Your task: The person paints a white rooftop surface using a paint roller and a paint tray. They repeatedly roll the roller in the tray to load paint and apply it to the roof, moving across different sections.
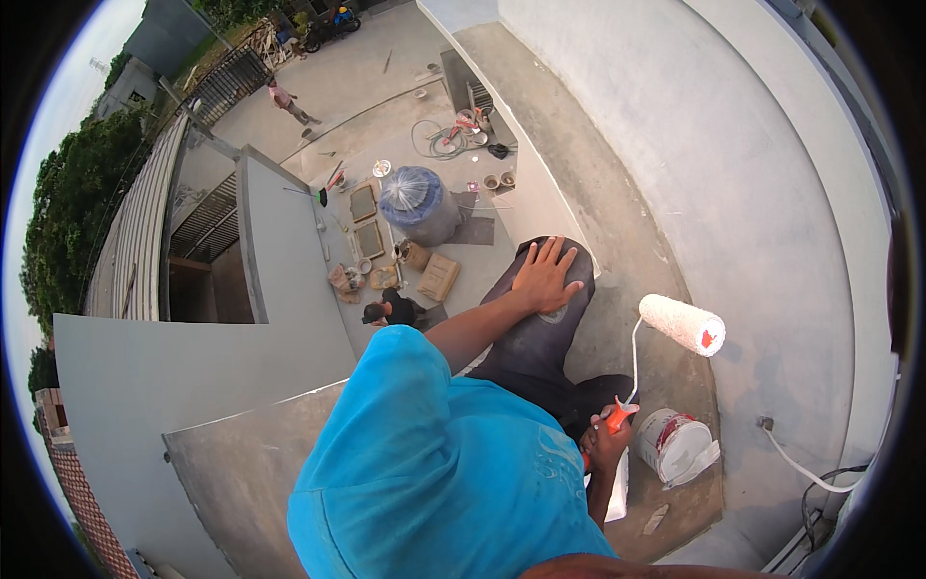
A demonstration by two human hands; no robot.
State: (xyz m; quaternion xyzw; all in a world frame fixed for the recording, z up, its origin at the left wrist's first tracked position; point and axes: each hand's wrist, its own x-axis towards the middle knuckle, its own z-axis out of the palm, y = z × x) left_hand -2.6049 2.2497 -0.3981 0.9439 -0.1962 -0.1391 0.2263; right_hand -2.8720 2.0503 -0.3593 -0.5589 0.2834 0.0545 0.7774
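Observation:
My right hand [606, 444] is closed around the orange handle of a paint roller [682, 324]. Its fluffy white sleeve, with a red end, is held up in front of the pale wall on the right, at the end of a bent wire frame. My left hand [550, 278] lies flat on my dark-trousered knee, fingers spread, holding nothing. Beside my right hand a white paint bucket [666, 446], smeared with white, stands on the concrete ledge [632, 232]. Something white, partly hidden by my right forearm, lies on the ledge next to the bucket.
The grey-white wall [752, 193] curves along my right; a white cable [805, 468] comes out of it. Past the ledge's left edge is a drop to a yard, with a wrapped blue tank [418, 205], cardboard box [439, 278], hose [444, 142], a crouching person [394, 309] and a walking person [287, 99].

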